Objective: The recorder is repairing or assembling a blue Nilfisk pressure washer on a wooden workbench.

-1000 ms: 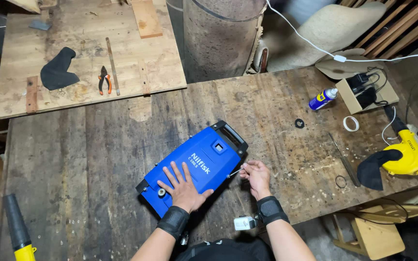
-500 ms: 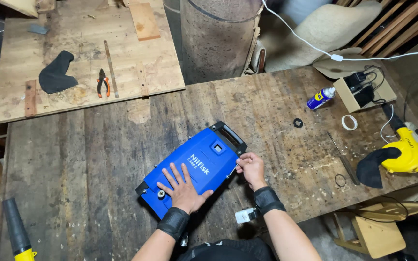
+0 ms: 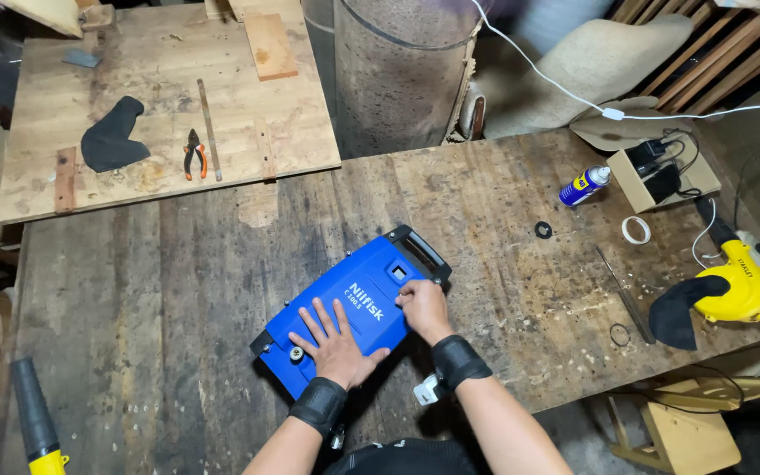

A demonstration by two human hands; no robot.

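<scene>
pressing flat with fingers spread, the left hand (image 3: 338,345) steadies the blue machine housing (image 3: 351,308) lying mid-bench (image 3: 178,290). the right hand (image 3: 422,306) pinches something small at its upper face, perhaps a fastener. next calls for steady holding and fine fingertip work.

The right hand (image 3: 421,306) has slid from the lower right edge of the blue machine casing (image 3: 354,312) up onto its top face, nearer the frame's centre, fingers curled.

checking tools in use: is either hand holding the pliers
No, the pliers lie on the far board, both hands on the blue machine.
</scene>
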